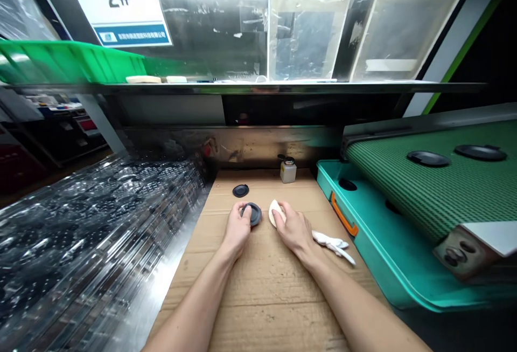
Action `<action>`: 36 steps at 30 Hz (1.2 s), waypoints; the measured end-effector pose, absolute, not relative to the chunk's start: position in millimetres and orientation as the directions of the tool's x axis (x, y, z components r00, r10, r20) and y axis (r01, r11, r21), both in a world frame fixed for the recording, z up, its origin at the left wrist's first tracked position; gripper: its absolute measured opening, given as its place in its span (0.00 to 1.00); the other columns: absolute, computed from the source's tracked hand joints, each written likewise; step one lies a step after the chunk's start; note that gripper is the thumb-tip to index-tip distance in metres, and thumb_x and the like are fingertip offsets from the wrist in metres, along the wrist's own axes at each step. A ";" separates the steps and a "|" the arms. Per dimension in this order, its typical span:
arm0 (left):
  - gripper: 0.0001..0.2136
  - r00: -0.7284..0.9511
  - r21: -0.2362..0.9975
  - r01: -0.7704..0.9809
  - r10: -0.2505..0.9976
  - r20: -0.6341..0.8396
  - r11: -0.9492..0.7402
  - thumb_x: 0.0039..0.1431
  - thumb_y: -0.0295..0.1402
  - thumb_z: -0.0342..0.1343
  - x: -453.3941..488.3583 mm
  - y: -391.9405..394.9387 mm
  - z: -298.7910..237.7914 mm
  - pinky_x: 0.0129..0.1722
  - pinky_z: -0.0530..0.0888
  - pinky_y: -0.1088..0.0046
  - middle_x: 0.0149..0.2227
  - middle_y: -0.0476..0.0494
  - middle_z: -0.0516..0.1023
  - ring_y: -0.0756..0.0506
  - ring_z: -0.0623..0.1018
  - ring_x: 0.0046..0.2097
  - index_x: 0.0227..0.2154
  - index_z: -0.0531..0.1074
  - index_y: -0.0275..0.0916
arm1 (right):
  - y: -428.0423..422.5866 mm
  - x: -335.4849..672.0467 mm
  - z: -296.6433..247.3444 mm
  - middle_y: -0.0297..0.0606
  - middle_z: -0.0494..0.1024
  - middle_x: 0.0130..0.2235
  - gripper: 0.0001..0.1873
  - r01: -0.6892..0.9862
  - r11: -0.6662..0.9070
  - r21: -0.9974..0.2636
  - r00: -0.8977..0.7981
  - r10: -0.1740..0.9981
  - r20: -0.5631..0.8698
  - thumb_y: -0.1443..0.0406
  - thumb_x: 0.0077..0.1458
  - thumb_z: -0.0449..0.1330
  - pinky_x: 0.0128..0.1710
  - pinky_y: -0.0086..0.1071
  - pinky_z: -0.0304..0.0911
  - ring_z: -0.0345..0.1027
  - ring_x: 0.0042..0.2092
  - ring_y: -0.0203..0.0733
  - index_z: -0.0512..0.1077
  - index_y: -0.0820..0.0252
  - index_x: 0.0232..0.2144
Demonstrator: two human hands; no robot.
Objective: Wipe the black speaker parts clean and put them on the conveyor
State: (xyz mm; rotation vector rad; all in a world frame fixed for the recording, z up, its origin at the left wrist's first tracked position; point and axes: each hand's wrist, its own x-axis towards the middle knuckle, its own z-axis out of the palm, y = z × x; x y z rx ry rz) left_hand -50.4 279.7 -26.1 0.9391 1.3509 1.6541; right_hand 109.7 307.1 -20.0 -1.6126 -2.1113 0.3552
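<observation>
My left hand (237,227) grips a round dark disc (253,213) by its left rim, just above the cardboard sheet (262,287). My right hand (293,229) is closed on a folded white cloth pad (274,212), which sits right beside the disc. A second dark disc (240,190) lies flat on the cardboard a little farther back. A small white bottle with a dark cap (288,170) stands at the far edge of the cardboard.
A crumpled white cloth (334,245) lies by my right wrist. A teal tray (363,233) sits under a green conveyor belt (436,190) carrying two dark discs (428,158). Stacked clear plastic trays (92,233) fill the left. A green bin (68,61) rests on the shelf.
</observation>
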 end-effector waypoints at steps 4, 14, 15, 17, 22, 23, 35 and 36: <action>0.18 -0.343 0.976 0.213 0.932 0.114 -0.041 0.51 0.41 0.58 -75.6 277.8 -11.8 0.42 0.70 0.68 0.39 0.40 0.77 0.46 0.75 0.39 0.43 0.71 0.35 | 308.8 109.1 -22.7 0.40 0.79 0.39 0.22 0.845 0.304 -0.440 -0.233 0.950 0.209 0.50 0.62 0.43 0.35 0.33 0.58 0.73 0.39 0.46 0.65 0.48 0.52; 0.13 0.241 0.548 0.832 0.944 -0.224 -0.082 0.42 0.37 0.62 -132.3 296.4 41.1 0.34 0.69 0.72 0.30 0.48 0.77 0.45 0.76 0.34 0.33 0.75 0.40 | 311.0 111.3 -22.2 0.43 0.78 0.37 0.22 0.837 0.323 -0.441 -0.259 0.945 0.200 0.51 0.62 0.42 0.36 0.36 0.59 0.72 0.38 0.49 0.64 0.51 0.52; 0.12 0.275 0.518 0.846 0.935 -0.225 -0.125 0.43 0.37 0.61 -130.8 299.1 43.6 0.38 0.70 0.70 0.33 0.47 0.78 0.43 0.76 0.37 0.33 0.77 0.41 | 310.6 111.7 -21.7 0.44 0.78 0.37 0.22 0.835 0.322 -0.446 -0.259 0.945 0.198 0.52 0.63 0.42 0.37 0.36 0.59 0.72 0.38 0.48 0.64 0.52 0.52; 0.11 0.318 0.490 0.848 0.933 -0.171 -0.199 0.44 0.37 0.60 -127.2 301.5 44.0 0.46 0.69 0.68 0.40 0.45 0.78 0.41 0.76 0.43 0.33 0.78 0.43 | 309.9 112.5 -20.5 0.44 0.78 0.37 0.22 0.833 0.318 -0.453 -0.258 0.947 0.192 0.52 0.63 0.43 0.37 0.36 0.59 0.72 0.38 0.48 0.64 0.52 0.52; 0.21 0.241 0.474 0.854 0.970 0.002 -0.214 0.49 0.42 0.57 -124.3 288.8 26.2 0.59 0.61 0.63 0.54 0.41 0.72 0.38 0.69 0.56 0.47 0.74 0.43 | 309.8 113.7 -18.5 0.44 0.78 0.36 0.21 0.820 0.327 -0.470 -0.260 0.944 0.203 0.52 0.62 0.42 0.36 0.36 0.60 0.72 0.38 0.49 0.65 0.53 0.49; 0.25 0.222 0.473 0.858 0.975 0.011 -0.201 0.50 0.43 0.57 -124.0 284.4 22.7 0.60 0.60 0.63 0.56 0.40 0.70 0.38 0.67 0.58 0.51 0.71 0.42 | 310.1 113.8 -18.2 0.44 0.78 0.36 0.21 0.818 0.330 -0.470 -0.261 0.943 0.208 0.52 0.62 0.42 0.36 0.37 0.60 0.73 0.38 0.49 0.65 0.54 0.48; 0.21 0.199 0.379 0.911 0.978 -0.057 -0.163 0.50 0.46 0.58 -122.8 229.7 33.2 0.55 0.66 0.60 0.51 0.43 0.74 0.37 0.72 0.53 0.47 0.73 0.46 | 310.6 116.9 -14.1 0.44 0.78 0.36 0.18 0.804 0.326 -0.498 -0.265 0.945 0.191 0.54 0.62 0.45 0.37 0.38 0.61 0.73 0.38 0.49 0.65 0.55 0.45; 0.21 0.196 0.368 0.917 0.978 -0.070 -0.157 0.50 0.46 0.58 -125.2 228.0 35.1 0.55 0.66 0.61 0.52 0.43 0.73 0.37 0.71 0.53 0.47 0.73 0.47 | 311.2 117.1 -13.7 0.44 0.78 0.36 0.18 0.798 0.327 -0.507 -0.268 0.945 0.188 0.54 0.62 0.45 0.37 0.38 0.62 0.73 0.38 0.50 0.65 0.56 0.45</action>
